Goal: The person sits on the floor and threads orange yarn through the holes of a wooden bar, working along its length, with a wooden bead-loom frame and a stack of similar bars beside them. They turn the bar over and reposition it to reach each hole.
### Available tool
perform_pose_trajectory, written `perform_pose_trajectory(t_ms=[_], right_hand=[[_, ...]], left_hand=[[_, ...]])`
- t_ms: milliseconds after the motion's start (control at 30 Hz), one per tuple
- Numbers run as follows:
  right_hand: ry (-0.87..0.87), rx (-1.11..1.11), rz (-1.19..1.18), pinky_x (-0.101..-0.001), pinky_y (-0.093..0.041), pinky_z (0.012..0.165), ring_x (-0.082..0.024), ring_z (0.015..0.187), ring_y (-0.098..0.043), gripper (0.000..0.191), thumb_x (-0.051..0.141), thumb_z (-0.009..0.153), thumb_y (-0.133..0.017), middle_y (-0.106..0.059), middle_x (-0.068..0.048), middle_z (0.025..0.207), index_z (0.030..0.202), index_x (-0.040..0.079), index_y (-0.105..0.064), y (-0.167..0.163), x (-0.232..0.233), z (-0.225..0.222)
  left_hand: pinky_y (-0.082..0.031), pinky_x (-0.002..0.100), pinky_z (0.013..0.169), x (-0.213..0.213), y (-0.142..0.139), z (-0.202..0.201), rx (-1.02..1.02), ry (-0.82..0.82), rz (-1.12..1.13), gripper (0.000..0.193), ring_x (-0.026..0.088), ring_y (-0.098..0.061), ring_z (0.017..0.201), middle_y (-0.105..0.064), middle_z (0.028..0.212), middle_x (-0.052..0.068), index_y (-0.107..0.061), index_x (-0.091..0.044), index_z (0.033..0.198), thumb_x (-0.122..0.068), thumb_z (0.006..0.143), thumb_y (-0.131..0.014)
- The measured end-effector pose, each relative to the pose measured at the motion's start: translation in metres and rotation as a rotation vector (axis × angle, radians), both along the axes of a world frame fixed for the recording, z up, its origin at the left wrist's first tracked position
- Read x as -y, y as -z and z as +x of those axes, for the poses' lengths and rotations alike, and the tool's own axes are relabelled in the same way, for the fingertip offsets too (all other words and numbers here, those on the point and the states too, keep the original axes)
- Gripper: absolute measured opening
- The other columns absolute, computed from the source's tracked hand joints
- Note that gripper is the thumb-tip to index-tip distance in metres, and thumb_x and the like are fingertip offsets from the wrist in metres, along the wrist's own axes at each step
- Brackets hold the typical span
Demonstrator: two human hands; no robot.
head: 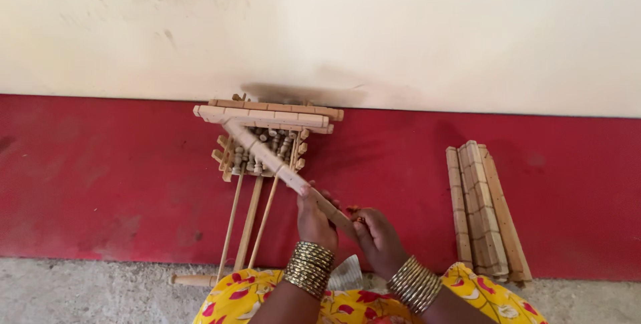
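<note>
Both the left hand (314,220) and right hand (374,230) close around one long notched pale wooden bar (280,167), steadying it diagonally over the stacked wooden frame pieces (264,143).

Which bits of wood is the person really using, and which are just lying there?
In use:
- long notched wooden bar, gripped by the left hand and right hand

Lying about:
- stack of wooden pieces by the wall
- three thin sticks on the red floor
- bundle of notched bars off to the right
- round wooden rod near the knee
</note>
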State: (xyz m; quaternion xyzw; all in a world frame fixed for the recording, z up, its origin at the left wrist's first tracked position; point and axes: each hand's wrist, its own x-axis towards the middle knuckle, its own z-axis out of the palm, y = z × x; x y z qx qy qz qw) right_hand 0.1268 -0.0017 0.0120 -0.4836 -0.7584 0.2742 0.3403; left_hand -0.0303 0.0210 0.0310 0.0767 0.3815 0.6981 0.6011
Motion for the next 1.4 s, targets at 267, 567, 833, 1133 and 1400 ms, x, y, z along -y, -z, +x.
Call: perform_pose_trajectory(t_ms=[267, 567, 833, 1133, 1400], right_hand=[[-0.088, -0.339, -0.369, -0.0405, -0.064, 0.080, -0.021, 0.095, -0.068, 0.063, 0.037, 0.096, -0.050, -0.058, -0.012, 0.131, 0.154, 0.019, -0.035, -0.046, 0.009, 0.010], [-0.251, -0.267, -0.043, -0.0468, -0.038, 0.123, -0.032, 0.142, -0.037, 0.046, 0.034, 0.110, -0.042, -0.036, -0.015, 0.159, 0.155, 0.021, -0.042, -0.008, -0.014, 0.004], [0.073, -0.459, -0.270, -0.0518, -0.063, 0.092, -0.027, 0.106, -0.068, 0.038, 0.018, 0.101, -0.051, -0.065, -0.011, 0.134, 0.138, 0.018, -0.058, -0.004, -0.022, 0.017], [-0.494, -0.128, 0.392, -0.0496, -0.045, 0.118, -0.021, 0.122, -0.067, 0.013, 0.017, 0.100, -0.067, -0.074, -0.010, 0.122, 0.111, 0.010, -0.072, -0.047, 0.032, -0.012], [-0.033, -0.053, 0.383, -0.0534, -0.029, 0.126, -0.024, 0.114, -0.069, 0.019, 0.018, 0.102, -0.057, -0.075, -0.005, 0.120, 0.113, 0.014, -0.072, -0.017, -0.045, 0.042]], left_hand=[[-0.057, 0.040, 0.070, -0.001, -0.010, 0.010, 0.028, 0.201, -0.057, 0.044, 0.024, -0.060, 0.079, -0.058, 0.090, 0.010, -0.047, -0.009, 0.124, -0.047, 0.102, -0.041], [-0.062, 0.034, 0.081, 0.028, -0.007, 0.029, 0.064, 0.640, -0.248, 0.058, 0.021, -0.069, 0.096, -0.069, 0.112, 0.010, -0.061, -0.011, 0.122, -0.055, 0.101, -0.028], [-0.056, 0.039, 0.084, 0.028, 0.018, 0.039, -0.128, 0.786, -0.078, 0.053, 0.025, -0.063, 0.101, -0.065, 0.115, 0.018, -0.057, -0.008, 0.133, -0.047, 0.107, -0.031], [-0.056, 0.036, 0.076, 0.012, 0.051, 0.031, -0.013, 0.674, -0.025, 0.055, 0.022, -0.062, 0.091, -0.065, 0.103, 0.014, -0.059, -0.004, 0.122, -0.048, 0.108, -0.028], [-0.051, 0.033, 0.061, 0.034, 0.048, 0.050, -0.301, 0.885, -0.076, 0.065, 0.018, -0.056, 0.074, -0.060, 0.086, 0.008, -0.061, -0.002, 0.109, -0.054, 0.109, -0.023]])
